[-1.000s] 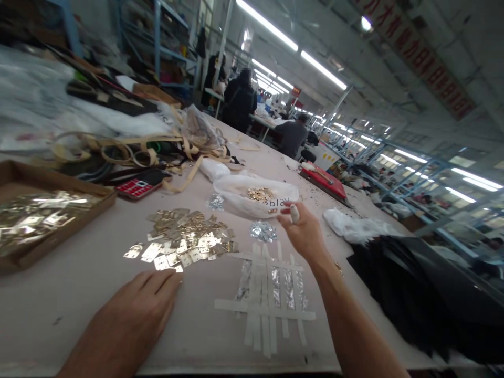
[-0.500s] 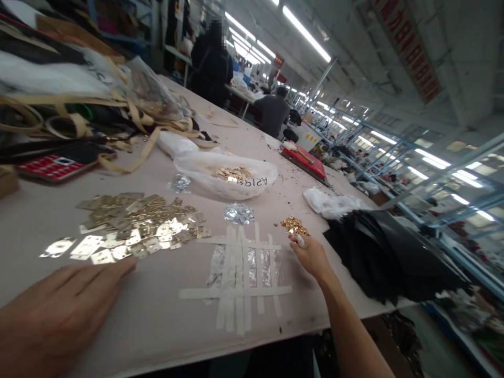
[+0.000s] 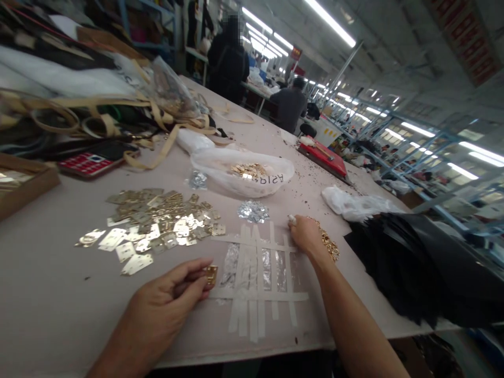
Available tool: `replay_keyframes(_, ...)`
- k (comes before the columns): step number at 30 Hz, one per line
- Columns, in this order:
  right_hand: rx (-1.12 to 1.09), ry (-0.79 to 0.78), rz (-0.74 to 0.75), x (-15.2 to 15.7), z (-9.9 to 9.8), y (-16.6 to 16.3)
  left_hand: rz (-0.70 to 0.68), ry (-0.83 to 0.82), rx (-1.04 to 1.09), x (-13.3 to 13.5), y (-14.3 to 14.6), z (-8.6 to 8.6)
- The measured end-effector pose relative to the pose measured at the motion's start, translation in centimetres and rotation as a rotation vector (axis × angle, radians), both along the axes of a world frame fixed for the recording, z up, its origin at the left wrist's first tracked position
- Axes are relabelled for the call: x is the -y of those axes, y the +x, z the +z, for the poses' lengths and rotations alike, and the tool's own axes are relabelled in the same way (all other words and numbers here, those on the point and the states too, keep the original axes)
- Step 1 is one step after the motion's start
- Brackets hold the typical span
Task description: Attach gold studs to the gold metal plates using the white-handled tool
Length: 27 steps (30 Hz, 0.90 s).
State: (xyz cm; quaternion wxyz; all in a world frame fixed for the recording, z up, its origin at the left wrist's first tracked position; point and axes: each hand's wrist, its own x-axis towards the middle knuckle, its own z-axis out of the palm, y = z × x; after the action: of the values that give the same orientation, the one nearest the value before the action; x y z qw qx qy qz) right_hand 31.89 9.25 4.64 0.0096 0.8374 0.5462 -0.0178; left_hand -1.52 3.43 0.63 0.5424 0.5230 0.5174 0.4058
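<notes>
Left hand: left hand (image 3: pixel 165 296) rests on the pale table (image 3: pixel 47 294), fingers curled, thumb and fingertips pinching a small gold metal plate (image 3: pixel 211 274) at the left edge of the tape grid
Right hand: right hand (image 3: pixel 305 233) lies knuckles up at the grid's upper right corner, fingers bent loosely down onto the table; whether it grips anything cannot be told; one fingertip looks wrapped in white
Gold bits: a small heap of tiny gold metal pieces (image 3: pixel 329 245) lies just beside the right hand, touching its outer edge
Tape grid: crossed strips of whitish tape (image 3: pixel 258 281) stuck to the table between the 2 hands, with shiny silver patches under the strips
Plate pile: a loose spread of flat gold metal plates (image 3: pixel 157 223) lies beyond the left hand, near the grid
Silver heap: a small mound of silver pieces (image 3: pixel 253 211) sits just past the grid
Bag: a white plastic bag holding gold parts (image 3: pixel 244 176) lies further back
Right side: black sheet material (image 3: pixel 409 262) covers the table edge
Far end: 2 people stand and sit by other tables, well apart
</notes>
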Motion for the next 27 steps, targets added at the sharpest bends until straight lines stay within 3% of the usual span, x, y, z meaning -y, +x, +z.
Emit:
replay_keyframes(6,-0.034,-0.065,-0.022,-0.9,0.4,1.1,-0.033,-0.122,0.134,0.1,0.6,1.7)
replay_keyframes(16,-0.259,0.011,-0.051,1.3,1.9,0.0,0.023,-0.186,0.201,0.6,0.9,2.7)
replay_keyframes(21,-0.490,0.098,0.022,5.6,3.6,-5.2,-0.023,-0.211,0.274,1.0,1.2,3.3)
replay_keyframes(24,-0.906,0.189,0.042,8.9,4.8,-9.9,-0.035,-0.203,0.292,1.5,1.8,3.7)
replay_keyframes(27,-1.101,0.190,0.067,11.1,5.2,-13.8,-0.036,-0.202,0.325,2.2,2.5,4.0)
